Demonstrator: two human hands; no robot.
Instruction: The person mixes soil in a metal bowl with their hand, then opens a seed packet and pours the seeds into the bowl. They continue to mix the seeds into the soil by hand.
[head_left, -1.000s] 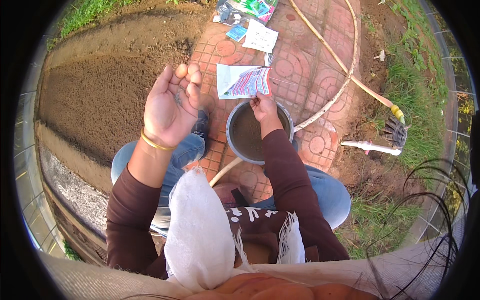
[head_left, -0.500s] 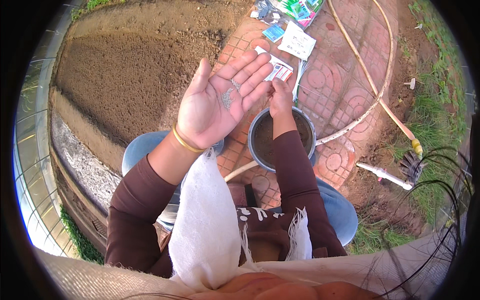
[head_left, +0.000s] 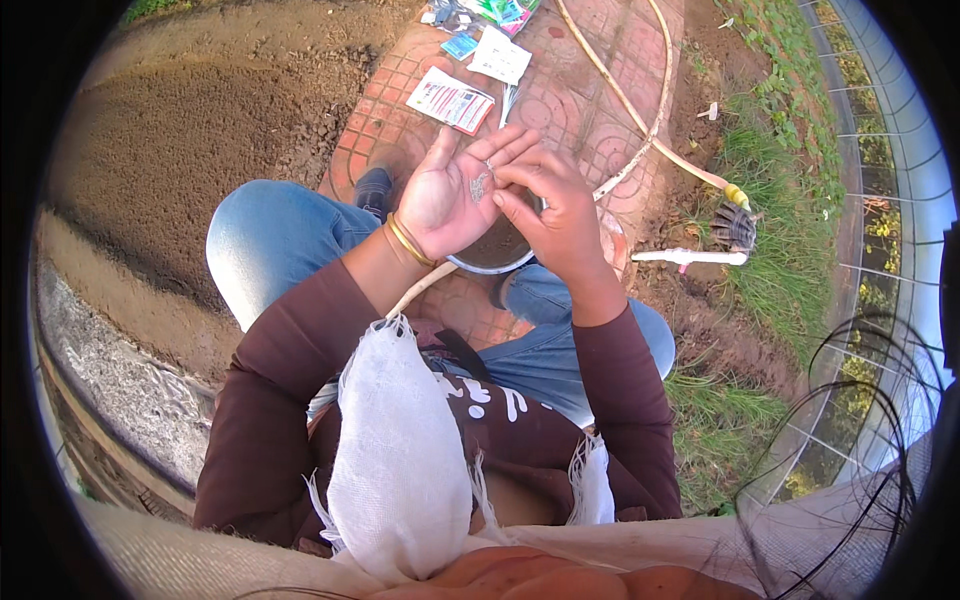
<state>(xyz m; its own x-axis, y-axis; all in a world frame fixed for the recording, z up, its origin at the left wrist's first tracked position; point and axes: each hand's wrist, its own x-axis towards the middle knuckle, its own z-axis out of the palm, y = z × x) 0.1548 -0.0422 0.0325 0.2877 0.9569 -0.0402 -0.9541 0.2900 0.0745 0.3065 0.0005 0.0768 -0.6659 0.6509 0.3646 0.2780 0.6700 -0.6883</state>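
Palm up, my left hand (head_left: 445, 208) lies flat with its fingers stretched out. A small scatter of pale grey grains that look like seeds (head_left: 479, 188) rests on its palm. My right hand (head_left: 560, 215) comes over from the right, thumb and forefinger pinched at the edge of that palm. What is in the pinch, if anything, is too small to make out. Below both hands stands a round bucket (head_left: 487, 269) with dark soil (head_left: 500, 243) inside, its far part hidden by the hands.
A printed packet (head_left: 450, 100), a white packet (head_left: 500, 57) and a blue packet (head_left: 459, 46) lie on the red paving ahead. Right of them loops a pale hose (head_left: 668, 70). A white pipe (head_left: 695, 257) lies by the grass. On the left is a tilled soil bed (head_left: 180, 160).
My right hand has moved from beside the left fingertips onto the left palm, fingers pinched there. The view has swung to the right, and more of the bucket is covered.
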